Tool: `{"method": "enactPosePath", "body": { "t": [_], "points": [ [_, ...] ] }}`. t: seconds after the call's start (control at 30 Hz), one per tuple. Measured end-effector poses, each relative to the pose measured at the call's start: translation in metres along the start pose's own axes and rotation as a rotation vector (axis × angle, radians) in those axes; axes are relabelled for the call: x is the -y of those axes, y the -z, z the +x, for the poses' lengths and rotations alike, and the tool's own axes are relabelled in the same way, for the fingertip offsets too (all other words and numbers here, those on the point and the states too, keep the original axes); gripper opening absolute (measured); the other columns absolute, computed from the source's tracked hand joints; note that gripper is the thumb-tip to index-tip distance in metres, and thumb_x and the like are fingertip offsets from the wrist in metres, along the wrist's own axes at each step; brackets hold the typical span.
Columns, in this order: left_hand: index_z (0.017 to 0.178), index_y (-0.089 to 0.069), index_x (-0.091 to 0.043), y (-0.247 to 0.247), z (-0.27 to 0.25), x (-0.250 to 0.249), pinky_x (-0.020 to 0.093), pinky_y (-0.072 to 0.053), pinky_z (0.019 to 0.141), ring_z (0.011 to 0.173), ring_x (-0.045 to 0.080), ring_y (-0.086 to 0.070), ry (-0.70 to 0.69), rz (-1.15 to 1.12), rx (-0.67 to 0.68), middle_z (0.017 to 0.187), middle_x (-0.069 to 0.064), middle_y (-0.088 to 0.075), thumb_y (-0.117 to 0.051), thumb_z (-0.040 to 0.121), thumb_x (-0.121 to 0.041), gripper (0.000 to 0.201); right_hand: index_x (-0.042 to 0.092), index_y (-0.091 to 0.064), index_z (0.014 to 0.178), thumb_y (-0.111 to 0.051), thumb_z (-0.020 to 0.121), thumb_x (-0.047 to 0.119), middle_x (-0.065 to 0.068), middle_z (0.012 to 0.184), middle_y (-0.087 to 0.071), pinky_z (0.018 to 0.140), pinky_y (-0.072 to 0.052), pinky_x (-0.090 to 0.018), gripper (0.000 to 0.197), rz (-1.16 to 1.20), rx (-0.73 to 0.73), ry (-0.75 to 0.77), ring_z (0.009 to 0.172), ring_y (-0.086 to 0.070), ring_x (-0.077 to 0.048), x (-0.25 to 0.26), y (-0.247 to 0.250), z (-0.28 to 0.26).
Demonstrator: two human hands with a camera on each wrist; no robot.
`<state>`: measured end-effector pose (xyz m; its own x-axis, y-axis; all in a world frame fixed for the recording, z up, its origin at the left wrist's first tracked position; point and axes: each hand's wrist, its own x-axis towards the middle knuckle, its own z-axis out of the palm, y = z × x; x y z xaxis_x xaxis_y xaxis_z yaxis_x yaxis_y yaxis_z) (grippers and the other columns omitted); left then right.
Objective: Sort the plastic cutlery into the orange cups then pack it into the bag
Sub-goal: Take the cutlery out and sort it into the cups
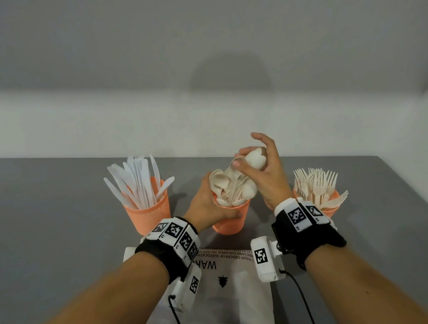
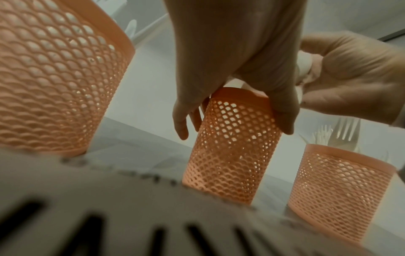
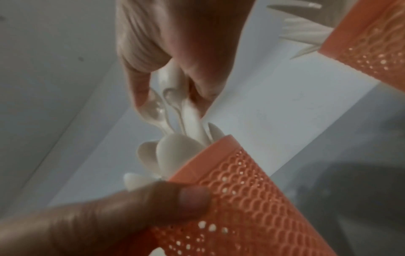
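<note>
Three orange mesh cups stand in a row on the grey table. The left cup (image 1: 148,215) holds white knives (image 1: 136,179). The middle cup (image 1: 230,220) holds cream spoons (image 1: 226,189), and the right cup (image 1: 329,207) holds forks (image 1: 317,186). My left hand (image 1: 206,207) grips the middle cup (image 2: 230,147) near its rim. My right hand (image 1: 260,167) grips a bunch of spoons (image 3: 173,104) by their bowls, above the cup (image 3: 252,199), with their handles still inside it. A white plastic bag (image 1: 220,291) with black print lies flat in front of the cups.
A pale wall rises behind the table's far edge. The table's right edge (image 1: 425,193) runs close beside the fork cup. Cables trail from both wrist cameras over the bag.
</note>
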<state>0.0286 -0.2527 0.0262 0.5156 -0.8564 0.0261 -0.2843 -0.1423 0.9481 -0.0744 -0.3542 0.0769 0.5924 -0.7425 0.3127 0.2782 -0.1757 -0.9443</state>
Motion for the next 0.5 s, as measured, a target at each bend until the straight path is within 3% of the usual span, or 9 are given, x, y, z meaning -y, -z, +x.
{"method": "enactPosePath", "body": {
  "t": [0.07,0.17,0.27,0.4,0.5],
  "points": [
    [0.12,-0.032,-0.029,-0.001,0.0,0.0,0.015,-0.044,0.077,0.095,-0.001,-0.053,-0.005,0.001,0.0,0.106,-0.014,-0.051,-0.083,0.049,-0.023,0.088,0.034,-0.049,0.109,-0.064,0.084,0.009,-0.003,0.098,-0.06,0.081,-0.054,-0.024,0.039,-0.128,-0.004,0.064,0.089,-0.061,-0.01,-0.002,-0.001,0.001],
    [0.123,-0.035,-0.027,-0.003,0.001,0.002,0.02,-0.046,0.08,0.097,0.004,-0.055,0.0,-0.006,-0.004,0.108,-0.01,-0.054,-0.083,0.047,-0.027,0.089,0.024,-0.055,0.088,-0.048,0.088,0.017,0.007,0.078,-0.059,0.069,-0.045,-0.017,0.01,-0.311,0.053,0.08,0.071,-0.055,-0.001,-0.007,-0.001,-0.002],
    [0.123,-0.037,-0.024,-0.003,0.001,0.002,0.016,-0.044,0.075,0.093,0.001,-0.055,-0.004,-0.017,0.0,0.108,-0.008,-0.054,-0.082,0.048,-0.026,0.088,0.022,-0.053,0.074,-0.041,0.09,0.014,0.006,0.064,-0.051,0.058,-0.037,-0.017,0.02,-0.494,0.105,0.097,0.058,-0.046,-0.002,-0.011,0.004,-0.004],
    [0.126,-0.035,-0.02,-0.004,0.001,0.002,0.012,-0.044,0.072,0.094,0.002,-0.055,-0.021,-0.001,0.001,0.109,-0.007,-0.053,-0.086,0.051,-0.019,0.091,-0.001,-0.054,0.09,-0.031,0.089,0.021,-0.018,0.072,-0.057,0.059,-0.036,-0.03,0.032,-0.729,0.238,0.216,0.064,-0.049,-0.024,0.005,0.01,-0.004],
    [0.126,-0.033,-0.022,-0.004,0.0,0.003,0.011,-0.046,0.072,0.091,-0.001,-0.055,-0.017,-0.012,-0.001,0.107,-0.009,-0.053,-0.088,0.053,-0.016,0.092,-0.003,-0.053,0.093,-0.03,0.089,0.019,-0.011,0.078,-0.051,0.062,-0.031,-0.023,0.032,-0.828,0.294,0.226,0.072,-0.044,-0.023,0.009,0.012,0.0]
  ]
}}
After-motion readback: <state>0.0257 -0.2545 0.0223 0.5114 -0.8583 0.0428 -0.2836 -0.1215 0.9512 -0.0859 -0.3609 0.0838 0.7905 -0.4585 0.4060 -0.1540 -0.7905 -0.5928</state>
